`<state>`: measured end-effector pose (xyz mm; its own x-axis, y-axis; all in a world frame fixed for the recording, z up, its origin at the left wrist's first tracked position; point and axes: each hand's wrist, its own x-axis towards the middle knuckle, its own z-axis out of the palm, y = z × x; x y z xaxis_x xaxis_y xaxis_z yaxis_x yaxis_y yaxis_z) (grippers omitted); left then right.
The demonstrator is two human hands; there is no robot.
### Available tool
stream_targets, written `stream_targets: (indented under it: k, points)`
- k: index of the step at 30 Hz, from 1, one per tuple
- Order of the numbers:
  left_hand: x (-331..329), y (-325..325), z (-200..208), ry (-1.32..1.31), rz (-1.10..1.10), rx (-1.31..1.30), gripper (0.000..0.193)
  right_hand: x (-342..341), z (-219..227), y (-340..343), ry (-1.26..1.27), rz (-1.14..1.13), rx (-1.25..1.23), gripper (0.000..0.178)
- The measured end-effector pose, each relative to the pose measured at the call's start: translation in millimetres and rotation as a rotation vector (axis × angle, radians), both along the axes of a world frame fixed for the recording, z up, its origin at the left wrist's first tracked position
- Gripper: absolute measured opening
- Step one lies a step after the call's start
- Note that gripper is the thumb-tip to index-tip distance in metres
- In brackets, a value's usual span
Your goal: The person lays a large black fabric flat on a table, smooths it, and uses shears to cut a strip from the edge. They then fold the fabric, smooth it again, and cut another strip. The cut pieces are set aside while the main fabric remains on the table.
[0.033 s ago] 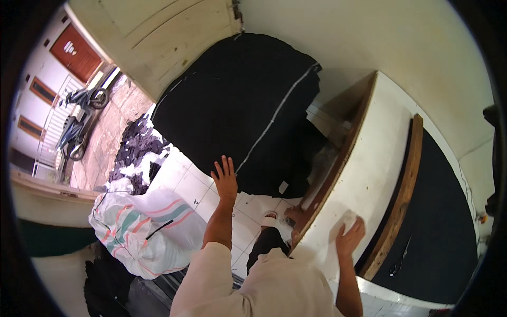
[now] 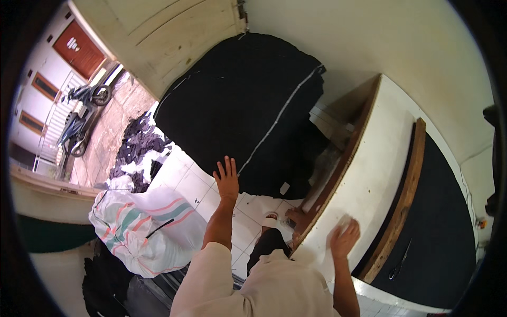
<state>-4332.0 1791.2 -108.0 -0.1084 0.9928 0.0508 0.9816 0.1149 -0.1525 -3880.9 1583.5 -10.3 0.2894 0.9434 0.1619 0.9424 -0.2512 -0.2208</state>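
In the head view, taking the white table [image 2: 380, 153] as landmark, the big black cloth pile [image 2: 222, 116] lies just beyond its left side, bulky and rounded, with a pale stripe [image 2: 276, 121] running down it. The left hand [image 2: 227, 178], left of the table, lies at the pile's near edge, fingers apart and pointing away from the body, closed on nothing; whether the palm presses on the cloth I cannot tell. The right hand [image 2: 345, 240] is over the table's bare near part, thumb apart from the loosely bent fingers, nothing seen in its grasp; contact with the top is unclear. On the table's right part lie a wooden bar [image 2: 406, 195], a dark cloth sheet [image 2: 438, 222] and scissors [image 2: 400, 264]. A white sack [image 2: 158, 245] stands well left of the table.

The pile should prove soft, floppy and heavy as a whole, hardly fragile, its layers apt to slide. Best gripped with both hands, wide apart, gathering several layers along the near edge
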Motion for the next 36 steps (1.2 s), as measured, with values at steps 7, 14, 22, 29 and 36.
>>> stream_targets:
  k: [7, 14, 22, 29, 36]
  points:
    - [-32, 7, -6, -0.144, -0.194, 0.287, 0.042, -31, -25, 9, -0.129, -0.035, 0.14, 0.043]
    - [-21, 18, 22, -0.505, 0.136, 0.487, 0.034, -30, -17, 12, -0.146, -0.029, 0.175, 0.043]
    - [9, -31, -13, -1.955, 1.236, 0.534, 0.046, -29, -18, 9, -0.103, -0.042, 0.16, 0.042]
    - [0, -16, -11, -2.112, 1.399, 0.474, 0.049, -28, -23, 9, -0.109, -0.045, 0.152, 0.042]
    - [-8, -4, -9, -1.873, 1.391, 0.347, 0.038, -26, -23, 8, -0.097, -0.03, 0.163, 0.043]
